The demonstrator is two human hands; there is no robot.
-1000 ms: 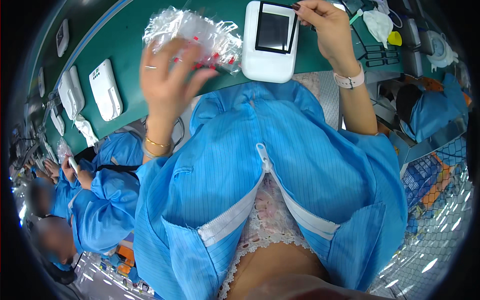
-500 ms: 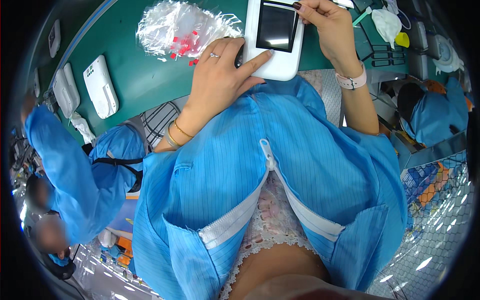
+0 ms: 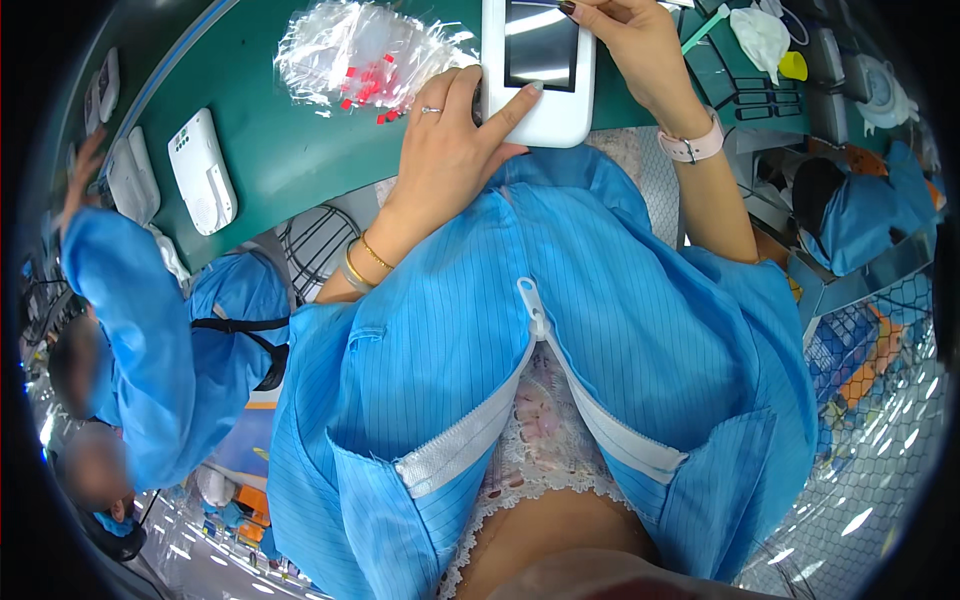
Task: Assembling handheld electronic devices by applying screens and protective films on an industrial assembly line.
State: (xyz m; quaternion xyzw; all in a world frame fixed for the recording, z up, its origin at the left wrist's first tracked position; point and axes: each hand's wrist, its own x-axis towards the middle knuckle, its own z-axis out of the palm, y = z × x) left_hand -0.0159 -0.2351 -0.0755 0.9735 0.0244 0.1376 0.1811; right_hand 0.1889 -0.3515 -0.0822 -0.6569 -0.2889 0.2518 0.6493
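Note:
A white handheld device (image 3: 545, 122) with a dark, glossy screen (image 3: 540, 50) sits at the near edge of the green bench, its top cut off by the picture. My left hand (image 3: 450, 135) grips its left side, the thumb lying over the lower screen border and the fingers curled at the edge. At the upper right of the screen, my right hand (image 3: 640, 55) is closed in a pinch, dark-nailed thumb at the screen's top corner. What those fingertips hold is too small to make out. Beside my left hand lies a pile of clear plastic (image 3: 360, 50) with red tabs (image 3: 372, 85).
Other white devices (image 3: 202, 170) lie on the green bench (image 3: 280, 160) to the left. On the right are a black wire rack (image 3: 768, 100), a white crumpled cloth (image 3: 762, 42) and a yellow piece (image 3: 793, 66). Co-workers in blue (image 3: 150, 340) sit on both sides.
Both hands and the device have shifted slightly left and up in the picture. A slanted edge along the screen's right side no longer shows. The left co-worker's arm has moved.

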